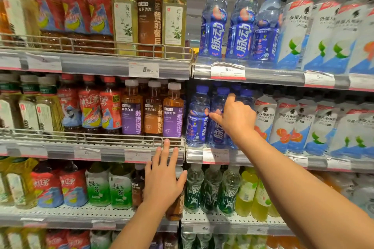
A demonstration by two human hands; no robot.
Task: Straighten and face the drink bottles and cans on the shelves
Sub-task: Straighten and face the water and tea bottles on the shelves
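- Step in hand: facing the blue bottles (218, 119) on the second shelf, right bay.
- Right hand (235, 118) reaches into that row; fingers curl round the shoulder of one blue bottle, thumb pointing left across the label. Grip seems firm, though the bottle behind the hand is mostly hidden.
- Left hand (164, 176) is released, fingers straight and spread, fingertips resting against the shelf edge (113, 152) by a price tag; it holds nothing.
- Next move, by judgement: twist the held bottle so its label faces out, draw it level with its neighbours.
- Around: amber tea bottles (152, 113) just left, white bottles (283, 125) just right, green bottles (212, 190) below.
- In the way: neighbours packed tight; a careless turn could knock one.
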